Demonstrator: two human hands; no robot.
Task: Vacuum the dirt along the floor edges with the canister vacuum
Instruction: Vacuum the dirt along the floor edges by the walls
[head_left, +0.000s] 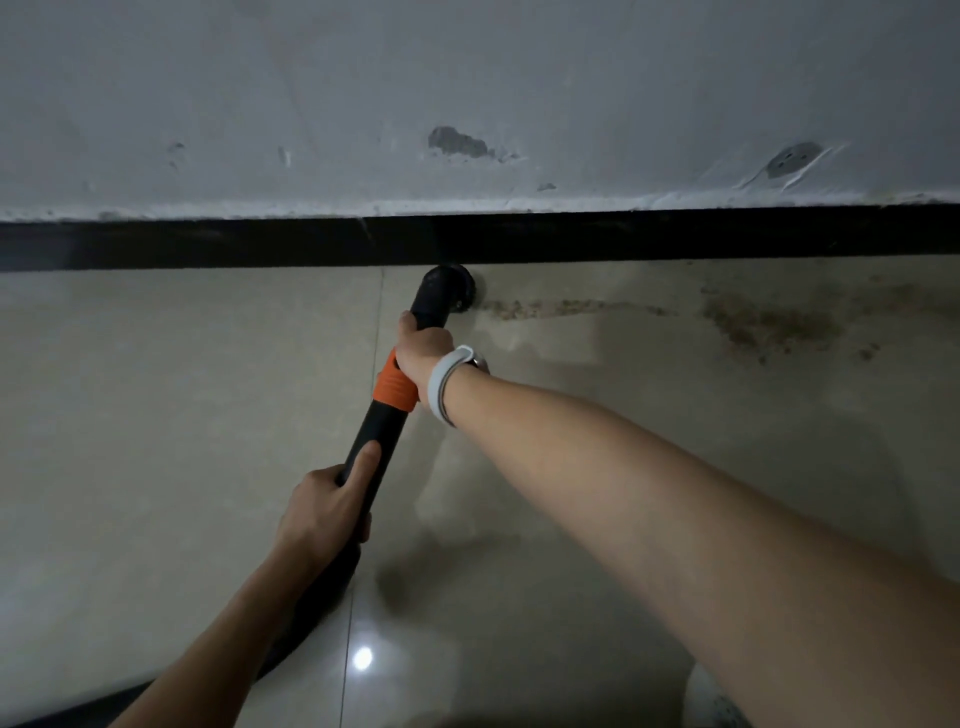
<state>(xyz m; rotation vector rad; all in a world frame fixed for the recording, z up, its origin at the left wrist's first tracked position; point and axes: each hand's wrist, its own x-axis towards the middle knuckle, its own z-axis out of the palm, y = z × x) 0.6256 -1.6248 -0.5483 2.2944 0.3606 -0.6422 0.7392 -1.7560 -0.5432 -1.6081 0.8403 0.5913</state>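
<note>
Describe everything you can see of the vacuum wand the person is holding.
The vacuum wand is a black tube, plastic by its look, with an orange collar midway. It slants up from lower left to a round brush nozzle pressed on the tiled floor against the black baseboard. The right hand grips it near the nozzle, the left hand lower down.

Nozzle (451, 283) against baseboard (208, 244), dirt (769, 322) on floor rightward.

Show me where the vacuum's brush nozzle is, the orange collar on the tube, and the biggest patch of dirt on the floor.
brush nozzle (453, 285): head view, on the round black head at the baseboard.
orange collar (396, 387): head view, middle of the orange band.
dirt patch (769, 322): head view, centre of the brown scatter to the right.
</note>
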